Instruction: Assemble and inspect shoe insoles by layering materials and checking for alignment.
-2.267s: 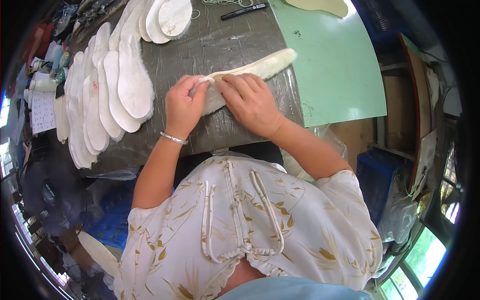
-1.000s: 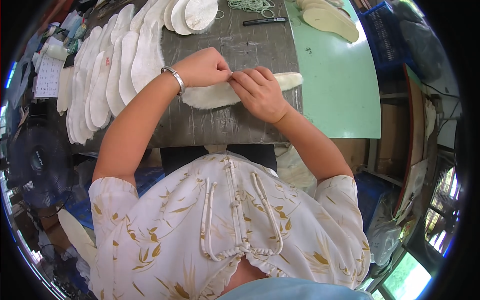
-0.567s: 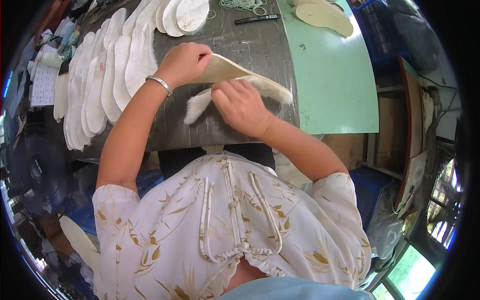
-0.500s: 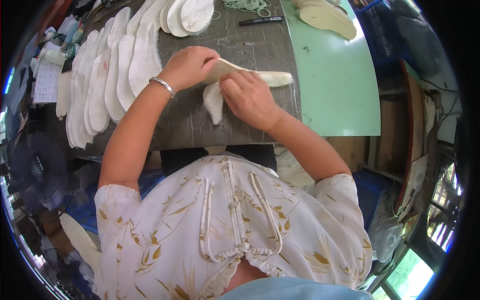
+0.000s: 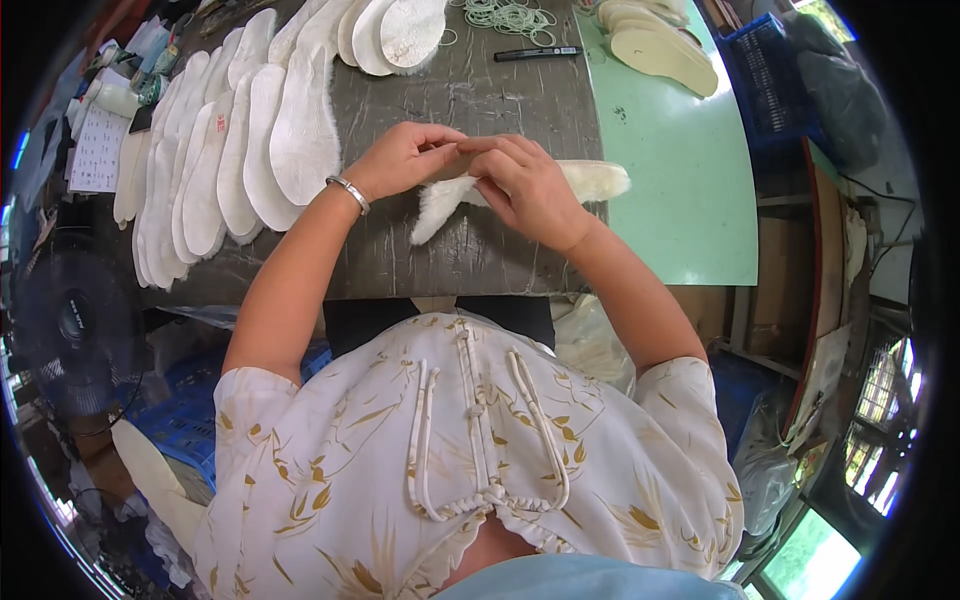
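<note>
In front of me, over the dark tabletop, I hold a pair of fleecy cream insoles (image 5: 595,181). One end sticks out to the right past my right hand, and a furry flap (image 5: 434,212) hangs down below the two hands. My right hand (image 5: 530,185) is closed round the middle of them, its fingers bent. My left hand (image 5: 408,160), with a silver bracelet at the wrist, pinches at their left part. The fingertips of both hands meet there, and they hide what lies between them.
Rows of white fleece insoles (image 5: 262,150) cover the table's left side, with more at the top. A heap of pale green rubber bands (image 5: 507,17) and a black marker (image 5: 538,53) lie at the back. On the green board (image 5: 680,190), cream insoles (image 5: 663,60) are stacked. A fan (image 5: 75,325) stands left.
Both hands have come closer together, with the left moving right and down. The insoles have shifted right and turned, so more fleece shows. The whole view has moved slightly.
</note>
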Motion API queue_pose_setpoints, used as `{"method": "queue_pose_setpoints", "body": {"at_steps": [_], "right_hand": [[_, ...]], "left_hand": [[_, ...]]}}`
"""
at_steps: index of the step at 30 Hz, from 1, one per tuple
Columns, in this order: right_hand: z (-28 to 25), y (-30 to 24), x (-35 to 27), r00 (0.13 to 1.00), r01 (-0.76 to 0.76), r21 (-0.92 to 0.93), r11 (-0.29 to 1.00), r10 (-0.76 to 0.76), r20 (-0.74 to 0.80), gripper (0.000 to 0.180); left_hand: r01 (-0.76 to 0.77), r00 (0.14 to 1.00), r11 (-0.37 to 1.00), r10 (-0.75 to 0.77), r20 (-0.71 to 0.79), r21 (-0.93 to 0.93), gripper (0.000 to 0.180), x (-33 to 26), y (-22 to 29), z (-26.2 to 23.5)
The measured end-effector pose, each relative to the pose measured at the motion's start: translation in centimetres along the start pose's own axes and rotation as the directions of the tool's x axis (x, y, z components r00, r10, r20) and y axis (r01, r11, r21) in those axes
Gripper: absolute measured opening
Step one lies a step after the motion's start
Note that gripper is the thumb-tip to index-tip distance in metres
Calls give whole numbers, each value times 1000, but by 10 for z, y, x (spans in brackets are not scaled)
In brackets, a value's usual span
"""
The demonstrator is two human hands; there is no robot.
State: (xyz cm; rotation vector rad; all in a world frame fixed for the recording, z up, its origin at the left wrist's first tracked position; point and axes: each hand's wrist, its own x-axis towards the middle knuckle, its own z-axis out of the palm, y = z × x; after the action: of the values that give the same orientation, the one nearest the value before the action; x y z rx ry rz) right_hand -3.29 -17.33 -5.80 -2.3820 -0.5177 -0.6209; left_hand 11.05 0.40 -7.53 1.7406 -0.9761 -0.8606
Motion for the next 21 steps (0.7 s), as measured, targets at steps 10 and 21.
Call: {"method": "queue_pose_setpoints", "body": {"at_steps": [10, 21], "right_hand": [[-17, -3, -2, 953, -284, 307, 908, 303, -18, 16], [-80, -65, 23, 979, 196, -390, 900, -201, 28, 68]], "left_hand": [[39, 949, 940, -141, -281, -339, 39, -56, -61, -10], [-403, 766, 843, 96, -636, -357, 29, -28, 126, -52]]}}
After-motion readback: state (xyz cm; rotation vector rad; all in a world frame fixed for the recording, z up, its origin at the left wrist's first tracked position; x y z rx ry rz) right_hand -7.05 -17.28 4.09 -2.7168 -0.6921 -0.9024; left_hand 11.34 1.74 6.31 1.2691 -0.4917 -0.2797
